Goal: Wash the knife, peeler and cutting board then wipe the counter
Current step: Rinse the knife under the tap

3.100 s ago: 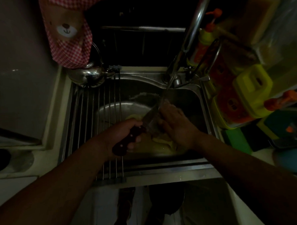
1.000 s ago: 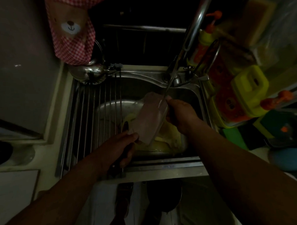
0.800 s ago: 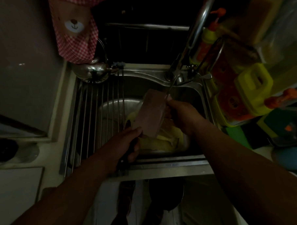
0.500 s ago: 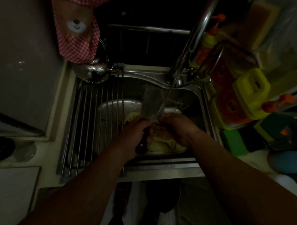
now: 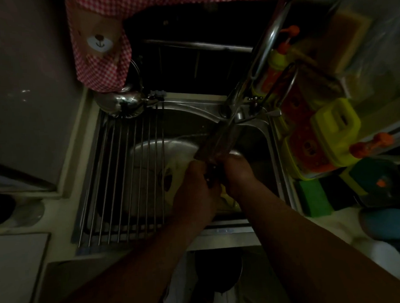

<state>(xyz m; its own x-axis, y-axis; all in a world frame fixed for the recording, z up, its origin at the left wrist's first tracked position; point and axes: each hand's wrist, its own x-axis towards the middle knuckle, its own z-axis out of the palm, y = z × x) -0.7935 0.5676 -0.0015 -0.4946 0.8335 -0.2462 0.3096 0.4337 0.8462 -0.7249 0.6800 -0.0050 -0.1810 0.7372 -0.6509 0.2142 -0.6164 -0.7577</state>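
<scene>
Steel everywhere in dim light: brushed sink, rounded basin, thin parallel rods of a roll-up rack laid over its left half, curved shiny faucet rising at upper right. Broad flat blade, dull grey and rectangular like a cleaver's: knife held over the basin, long axis running diagonally, blade pointing up and to the right toward the faucet base, dark riveted handle toward the body. Left hand wrapped round the handle from the left, fingers closed on it. Right hand pressed against the knife from the right, just where blade meets handle, fingers curled; whether gripping or only rubbing, cannot tell. Hands nearly touching, knife between them. Under the hands, something pale yellow and soft-looking, shape unclear. Glossy round kettle at the rack's far end, red-and-white checked cloth with a bear face hanging above it. Yellow and orange plastic bottles crowded to the right of the sink.
</scene>
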